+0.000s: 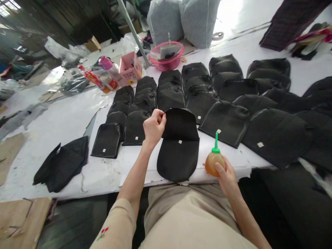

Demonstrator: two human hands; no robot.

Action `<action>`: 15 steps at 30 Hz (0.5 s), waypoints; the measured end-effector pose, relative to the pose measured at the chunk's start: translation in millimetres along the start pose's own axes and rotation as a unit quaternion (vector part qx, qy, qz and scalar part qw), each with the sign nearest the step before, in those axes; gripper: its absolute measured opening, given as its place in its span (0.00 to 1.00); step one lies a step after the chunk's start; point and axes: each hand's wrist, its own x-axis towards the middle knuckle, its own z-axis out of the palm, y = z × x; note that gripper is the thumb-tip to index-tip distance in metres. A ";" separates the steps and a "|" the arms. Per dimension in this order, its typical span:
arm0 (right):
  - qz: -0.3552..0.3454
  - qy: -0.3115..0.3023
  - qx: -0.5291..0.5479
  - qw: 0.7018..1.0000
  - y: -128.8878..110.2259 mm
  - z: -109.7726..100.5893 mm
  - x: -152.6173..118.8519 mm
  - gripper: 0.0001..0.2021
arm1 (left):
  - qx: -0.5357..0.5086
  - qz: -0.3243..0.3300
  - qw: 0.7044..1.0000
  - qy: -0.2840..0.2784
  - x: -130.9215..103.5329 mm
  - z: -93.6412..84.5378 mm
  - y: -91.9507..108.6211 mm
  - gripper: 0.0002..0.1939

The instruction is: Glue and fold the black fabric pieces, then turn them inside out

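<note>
My left hand (155, 127) pinches the upper left edge of a black fabric piece (178, 159). This piece lies in front of me, its upper flap raised and its rounded lower part flat on the white-covered table (103, 178). A small white tag sits near its middle fold. In my right hand (227, 173) is a round squeeze bottle (214, 162) of amber liquid, its green nozzle pointing upward. The bottle is held just right of the piece, apart from it. Rows of similar black pieces (225, 119) overlap beyond my hands, several with white tags.
Folded black cloth (63, 164) lies at the left. Farther back stand a red-labelled bottle (90, 77), a pink box (131, 69) and a pink basin (166, 60) beside a slanted metal pole (135, 33). Large grey bundles (183, 22) rise behind them.
</note>
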 end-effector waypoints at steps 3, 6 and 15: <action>-0.001 -0.002 0.002 1.000 2.9 -1.5 1.6 0.25 | -0.165 -0.099 0.981 0.003 15.1 35.6 -11.4 0.06; -0.007 0.001 -0.002 1.000 4.9 -2.7 2.6 0.25 | -0.261 -0.136 0.956 -0.007 15.3 64.2 -29.0 0.05; -0.007 -0.022 -0.030 0.999 10.9 -10.9 4.9 0.26 | -0.026 0.061 0.998 -0.015 -62.2 57.5 -38.1 0.17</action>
